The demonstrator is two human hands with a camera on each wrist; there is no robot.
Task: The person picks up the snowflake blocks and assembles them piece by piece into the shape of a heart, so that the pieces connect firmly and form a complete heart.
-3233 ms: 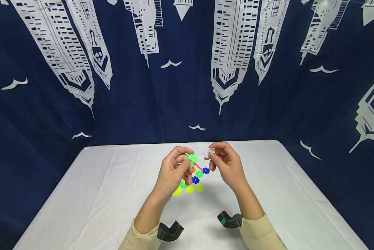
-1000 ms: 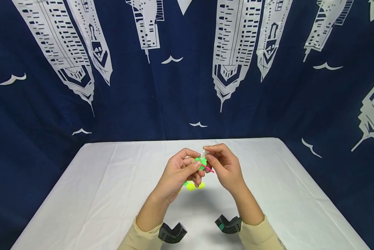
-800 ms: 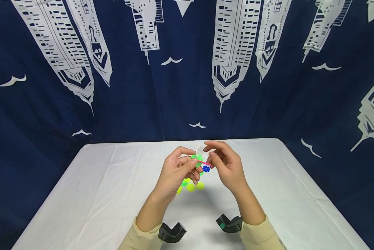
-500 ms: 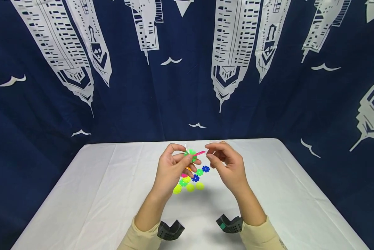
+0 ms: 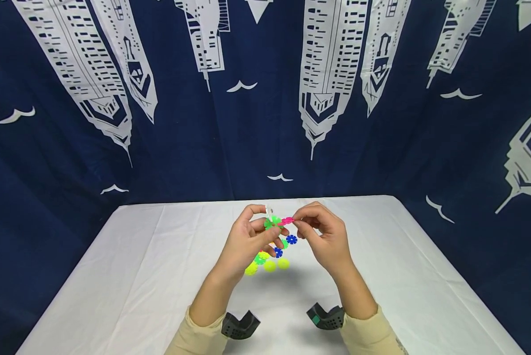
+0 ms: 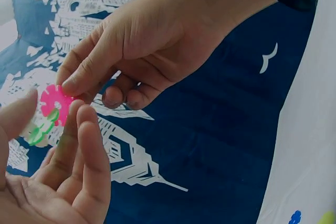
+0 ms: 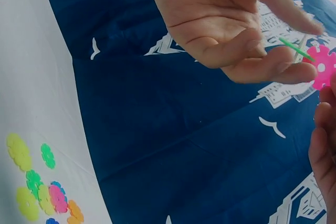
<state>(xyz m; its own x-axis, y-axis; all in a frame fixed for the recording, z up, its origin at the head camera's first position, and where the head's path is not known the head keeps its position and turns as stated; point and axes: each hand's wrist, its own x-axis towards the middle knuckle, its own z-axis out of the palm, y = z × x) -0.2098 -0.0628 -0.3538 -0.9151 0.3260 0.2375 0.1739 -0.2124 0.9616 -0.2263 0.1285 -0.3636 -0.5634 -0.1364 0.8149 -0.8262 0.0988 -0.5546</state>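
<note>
My left hand [image 5: 243, 246] holds a small cluster of notched snowflake discs above the table, between thumb and fingers. In it are a green disc [image 5: 270, 225], a white disc [image 5: 268, 211] at its upper edge and a pink disc [image 5: 287, 221] jutting right. The thumb and index finger of my right hand [image 5: 322, 234] pinch the pink disc's outer edge. From the left wrist, the pink disc [image 6: 51, 100] shows its face, the green disc [image 6: 41, 134] crossing it at an angle. The right wrist view shows the green disc [image 7: 294, 48] edge-on.
Loose discs lie on the white tabletop [image 5: 159, 276] below the hands, among them a blue disc [image 5: 291, 239] and a yellow disc [image 5: 284, 264]. A dark blue curtain [image 5: 230, 143] with white building prints hangs behind the table. Each wrist bears a black mount [image 5: 241, 325].
The white disc went from my right hand to the green disc, and the right hand let go. My left hand turned the cluster, and the right fingers now pinch the pink disc.
</note>
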